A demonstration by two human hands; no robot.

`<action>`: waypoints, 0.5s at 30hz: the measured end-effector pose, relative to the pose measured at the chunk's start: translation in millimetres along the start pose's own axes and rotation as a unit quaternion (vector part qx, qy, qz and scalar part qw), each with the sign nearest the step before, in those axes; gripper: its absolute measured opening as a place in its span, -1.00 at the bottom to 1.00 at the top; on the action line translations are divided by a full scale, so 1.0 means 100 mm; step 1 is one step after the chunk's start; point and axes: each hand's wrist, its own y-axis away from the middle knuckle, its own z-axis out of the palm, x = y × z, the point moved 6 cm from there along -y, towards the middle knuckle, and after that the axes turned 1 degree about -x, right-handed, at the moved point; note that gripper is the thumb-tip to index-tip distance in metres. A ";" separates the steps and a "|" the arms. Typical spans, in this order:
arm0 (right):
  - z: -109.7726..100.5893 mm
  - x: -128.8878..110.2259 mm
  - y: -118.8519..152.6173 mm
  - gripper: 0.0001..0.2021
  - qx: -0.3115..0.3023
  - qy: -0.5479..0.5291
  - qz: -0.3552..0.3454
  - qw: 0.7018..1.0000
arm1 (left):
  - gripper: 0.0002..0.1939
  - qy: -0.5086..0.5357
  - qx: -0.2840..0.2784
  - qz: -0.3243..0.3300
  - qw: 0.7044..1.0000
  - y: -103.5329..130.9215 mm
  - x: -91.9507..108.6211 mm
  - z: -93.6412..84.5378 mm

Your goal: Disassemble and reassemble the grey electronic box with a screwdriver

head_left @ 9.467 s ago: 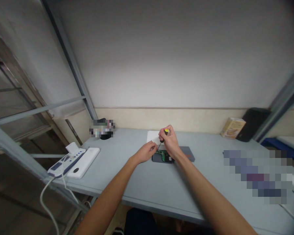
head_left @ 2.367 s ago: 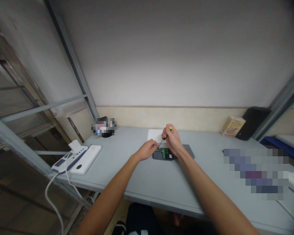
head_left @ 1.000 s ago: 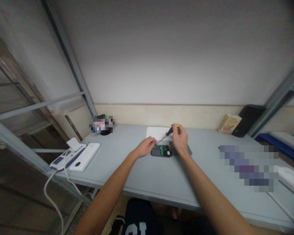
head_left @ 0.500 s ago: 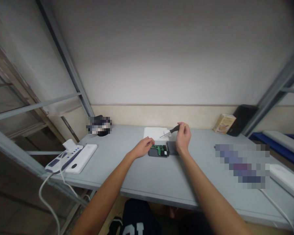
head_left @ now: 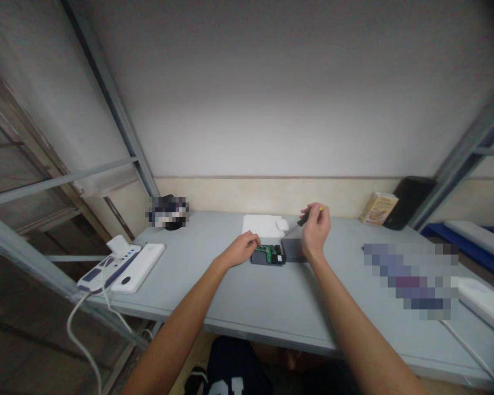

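Note:
My right hand [head_left: 316,230] is closed around a screwdriver [head_left: 303,220] with a dark handle and a yellow end. Its thin shaft slants down to the left, above the grey cover. My left hand [head_left: 242,249] has its fingers curled onto the left end of an opened electronic device [head_left: 267,255], a dark grey case with a green circuit board showing. Those fingertips hide the board's upper left corner. Right beside the device lies a flat dark grey cover [head_left: 295,250], partly behind my right wrist.
White paper [head_left: 259,224] with a small white item [head_left: 282,224] lies behind the device. On the left of the desk [head_left: 263,302] are a power strip [head_left: 111,266] and a white box [head_left: 140,269]. A yellow carton [head_left: 379,208] stands back right; a cable [head_left: 469,348] runs front right.
My right hand has moved slightly right with the screwdriver, whose tip has shifted right, away from over the circuit board. My left hand stays at the device's left end.

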 end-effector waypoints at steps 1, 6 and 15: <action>0.01 0.00 0.00 -0.64 -0.003 -0.019 0.002 1.000 | -0.75 -0.001 -0.001 0.005 1.000 0.00 0.02 0.00; 0.05 0.01 0.02 -0.67 -0.014 -0.053 0.007 0.998 | -0.76 -0.011 -0.005 0.019 1.000 0.00 0.09 -0.02; -0.02 -0.19 -0.09 -0.71 -0.076 -0.039 -0.006 0.996 | -0.76 -0.032 -0.010 0.031 0.999 0.02 0.11 -0.01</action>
